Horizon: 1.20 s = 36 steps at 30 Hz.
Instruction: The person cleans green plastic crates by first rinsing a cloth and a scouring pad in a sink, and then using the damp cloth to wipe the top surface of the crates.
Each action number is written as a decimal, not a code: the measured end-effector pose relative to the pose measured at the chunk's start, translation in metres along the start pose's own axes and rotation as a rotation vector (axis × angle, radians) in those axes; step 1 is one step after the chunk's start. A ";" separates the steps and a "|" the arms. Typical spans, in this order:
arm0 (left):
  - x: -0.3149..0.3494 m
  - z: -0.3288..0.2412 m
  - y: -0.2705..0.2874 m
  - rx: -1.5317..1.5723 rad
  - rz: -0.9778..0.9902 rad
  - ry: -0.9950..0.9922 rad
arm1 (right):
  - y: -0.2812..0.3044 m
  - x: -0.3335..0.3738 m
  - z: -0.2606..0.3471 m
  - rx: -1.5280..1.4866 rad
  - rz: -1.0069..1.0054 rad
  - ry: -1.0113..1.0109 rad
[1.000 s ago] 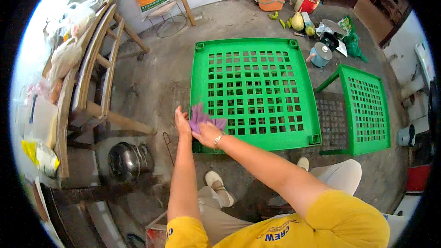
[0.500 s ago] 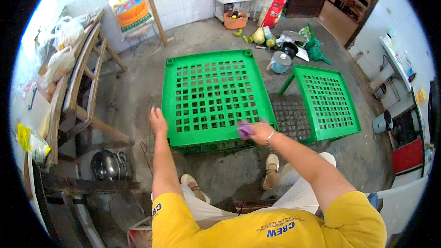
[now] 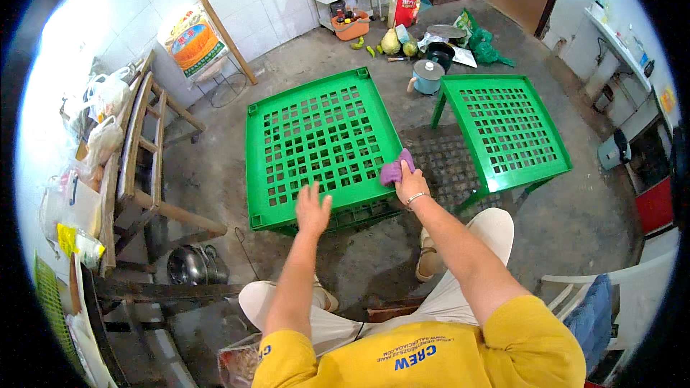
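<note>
A square green plastic rack (image 3: 316, 205) with a lattice top stands low in front of me, its raised rim facing up. My right hand (image 3: 410, 185) is closed around a bunched purple cloth (image 3: 395, 169), which lies against the rack's right edge near the close corner. A bracelet circles that wrist. Over the rack's near edge is my left hand (image 3: 313, 210), its fingers spread and holding nothing; whether it touches the plastic I cannot tell. To the right stands a second green rack (image 3: 491, 181) of the same kind, on legs, with no hand on it.
Beyond the racks, a lidded blue pot (image 3: 427, 80), vegetables (image 3: 390, 43) and a green bag (image 3: 491, 49) lie on the floor. Wooden trestles (image 3: 136, 145) line the left side, near a shiny metal pot (image 3: 194, 266). A bucket (image 3: 614, 149) stands at right.
My left hand has left the rack's left side and come right to its near edge. My right hand has carried the purple cloth to the right edge. The view has tilted.
</note>
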State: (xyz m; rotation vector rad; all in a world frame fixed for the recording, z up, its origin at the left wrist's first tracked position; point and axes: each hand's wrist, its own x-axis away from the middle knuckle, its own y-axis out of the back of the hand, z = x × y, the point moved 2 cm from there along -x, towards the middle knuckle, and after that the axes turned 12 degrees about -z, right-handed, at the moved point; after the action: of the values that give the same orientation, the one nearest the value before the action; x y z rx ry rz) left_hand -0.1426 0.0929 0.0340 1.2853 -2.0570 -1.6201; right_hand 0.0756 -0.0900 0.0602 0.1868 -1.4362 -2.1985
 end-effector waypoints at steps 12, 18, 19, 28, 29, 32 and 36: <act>0.007 -0.029 -0.011 -0.131 0.283 -0.080 | -0.040 -0.005 -0.055 -0.746 -0.714 -0.177; 0.009 -0.027 -0.008 -0.164 0.252 -0.116 | -0.083 0.038 -0.072 -1.846 -0.545 -1.148; 0.010 -0.026 -0.008 -0.173 0.243 -0.127 | -0.087 0.042 -0.064 -1.928 -0.482 -1.149; 0.005 -0.014 -0.017 0.116 0.313 0.008 | -0.102 0.032 0.044 -1.072 -0.341 -1.008; 0.001 -0.006 -0.025 0.142 0.307 -0.013 | -0.103 0.034 0.042 -1.047 -0.280 -0.949; -0.004 0.006 -0.022 0.297 0.358 0.051 | -0.097 0.053 0.033 -0.988 -0.130 -0.822; -0.002 0.007 -0.004 0.676 0.166 0.213 | -0.040 0.074 0.002 -0.908 -0.405 -0.036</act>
State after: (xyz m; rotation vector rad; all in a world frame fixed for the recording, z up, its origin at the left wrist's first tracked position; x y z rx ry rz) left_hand -0.1442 0.0990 0.0290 1.3382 -2.5793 -0.6874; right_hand -0.0020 -0.1112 0.0370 0.1174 -0.3074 -2.9534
